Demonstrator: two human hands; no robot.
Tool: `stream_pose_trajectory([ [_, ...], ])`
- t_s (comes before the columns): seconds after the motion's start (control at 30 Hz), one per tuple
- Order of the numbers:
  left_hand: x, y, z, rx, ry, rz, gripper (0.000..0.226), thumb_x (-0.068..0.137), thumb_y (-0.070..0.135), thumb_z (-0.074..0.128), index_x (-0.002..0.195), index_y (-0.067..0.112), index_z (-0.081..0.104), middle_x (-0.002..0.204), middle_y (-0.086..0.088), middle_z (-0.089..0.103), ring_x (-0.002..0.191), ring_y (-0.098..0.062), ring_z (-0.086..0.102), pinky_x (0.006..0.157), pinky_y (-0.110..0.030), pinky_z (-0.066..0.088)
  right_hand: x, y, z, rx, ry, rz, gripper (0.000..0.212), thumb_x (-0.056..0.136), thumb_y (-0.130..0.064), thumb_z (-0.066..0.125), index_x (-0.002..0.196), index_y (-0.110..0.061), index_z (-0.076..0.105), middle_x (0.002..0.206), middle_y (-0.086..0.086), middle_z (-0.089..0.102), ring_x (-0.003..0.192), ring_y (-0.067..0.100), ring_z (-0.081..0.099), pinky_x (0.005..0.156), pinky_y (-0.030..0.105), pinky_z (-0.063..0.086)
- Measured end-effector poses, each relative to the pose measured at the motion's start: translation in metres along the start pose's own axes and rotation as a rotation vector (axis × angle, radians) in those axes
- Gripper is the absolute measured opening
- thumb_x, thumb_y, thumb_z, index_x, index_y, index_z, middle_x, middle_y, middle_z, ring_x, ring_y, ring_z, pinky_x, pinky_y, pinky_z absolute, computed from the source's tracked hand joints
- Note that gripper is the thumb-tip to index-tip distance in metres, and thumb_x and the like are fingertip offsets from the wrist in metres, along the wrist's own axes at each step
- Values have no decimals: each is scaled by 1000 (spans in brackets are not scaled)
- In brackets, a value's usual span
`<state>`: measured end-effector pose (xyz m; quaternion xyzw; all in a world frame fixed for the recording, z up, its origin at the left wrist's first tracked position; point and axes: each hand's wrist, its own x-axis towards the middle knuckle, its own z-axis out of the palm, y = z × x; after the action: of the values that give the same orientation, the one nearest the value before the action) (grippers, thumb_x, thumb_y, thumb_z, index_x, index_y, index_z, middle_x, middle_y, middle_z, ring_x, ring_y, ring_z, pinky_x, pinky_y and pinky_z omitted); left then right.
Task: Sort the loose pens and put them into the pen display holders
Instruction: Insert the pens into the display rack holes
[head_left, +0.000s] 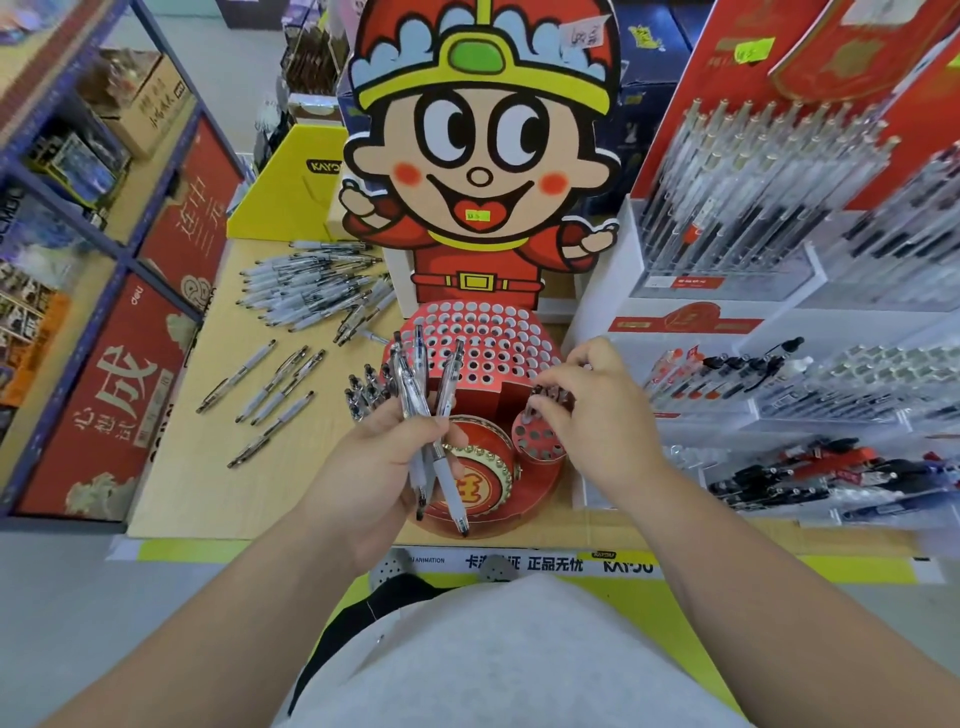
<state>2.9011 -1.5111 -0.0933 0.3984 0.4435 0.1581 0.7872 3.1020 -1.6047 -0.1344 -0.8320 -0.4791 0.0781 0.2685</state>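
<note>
Judging progress from the head camera, I put this job well short of halfway. My left hand (384, 457), low in the centre of the frame, grips a bundle of clear gel pens (408, 384) in a curled fist, tips down, just in front of the red cartoon-figure display (483, 156). My right hand (592, 410) sits right of centre with its fingers bent down onto the small round holder (537, 439), where a few pen tops already stand; I cannot tell whether it pinches a pen or only presses one home. A matching cluster of seated pens (366, 389) shows at the display's left side. The big perforated tier (483, 332) behind them looks nearly all open holes. Much remains loose: a heaped pile of pens (311, 291) at centre left of the frame, and a spread row of pens (270, 387) lower on the wooden tabletop (208, 483). I reckon the bundle goes first, then both loose groups.
</note>
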Motion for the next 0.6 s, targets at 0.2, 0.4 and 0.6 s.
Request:
stream_pose_trajectory([
  [0.2, -7, 3, 5, 58, -41, -8, 15, 100, 7, 54, 110, 10, 65, 82, -11, 69, 57, -20, 59, 45, -27, 39, 1, -6, -5, -10, -44, 13, 25, 89, -34, 73, 111, -23, 74, 109, -11, 42, 89, 11, 54, 71, 21, 38],
  [0.4, -15, 14, 13, 156, -167, -5, 33, 82, 18, 62, 111, 6, 67, 83, -14, 65, 56, -20, 51, 56, -35, 30, -6, -30, -37, 371, -9, 77, 25, 95, -48, 59, 113, -34, 69, 103, -20, 58, 82, -3, 56, 72, 18, 42],
  [0.6, -17, 20, 38, 305, -181, 61, 27, 97, 6, 57, 89, 26, 73, 81, -11, 69, 64, -23, 52, 51, -27, 39, -18, -43, -56, 798, -27, 208, 28, 76, -54, 78, 82, -27, 74, 73, 0, 70, 63, 21, 67, 61, 40, 58],
])
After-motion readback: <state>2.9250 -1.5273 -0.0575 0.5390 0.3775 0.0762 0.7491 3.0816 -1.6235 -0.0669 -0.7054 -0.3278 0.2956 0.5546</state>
